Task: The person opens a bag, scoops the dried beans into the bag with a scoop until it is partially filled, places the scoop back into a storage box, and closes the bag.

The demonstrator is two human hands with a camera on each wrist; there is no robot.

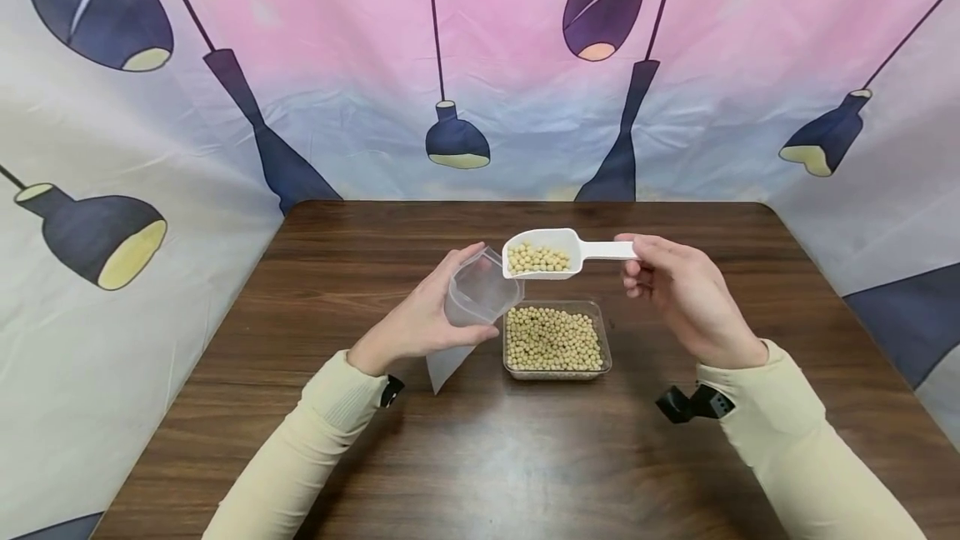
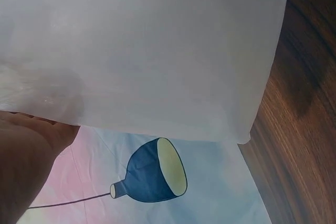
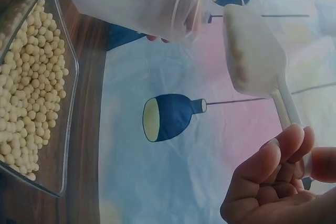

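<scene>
My right hand point(image 1: 690, 298) pinches the handle of a white scoop point(image 1: 592, 251), which carries a small heap of pale yellow soybeans point(image 1: 536, 258). The scoop's tip is at the right edge of the mouth of a translucent plastic bag point(image 1: 483, 286). Thumb and fingers of my left hand point(image 1: 420, 311) grip that bag and spread its mouth. In the left wrist view the side of the bag point(image 2: 157, 61) fills most of the picture. From the right wrist, the underside of the scoop point(image 3: 254, 51) shows, with beans faintly visible through it.
A clear plastic box point(image 1: 557, 375) of soybeans stands on the brown wooden table point(image 1: 480, 457), below the scoop and right of the bag. Behind the table hangs a cloth backdrop point(image 1: 360, 107) printed with lamps.
</scene>
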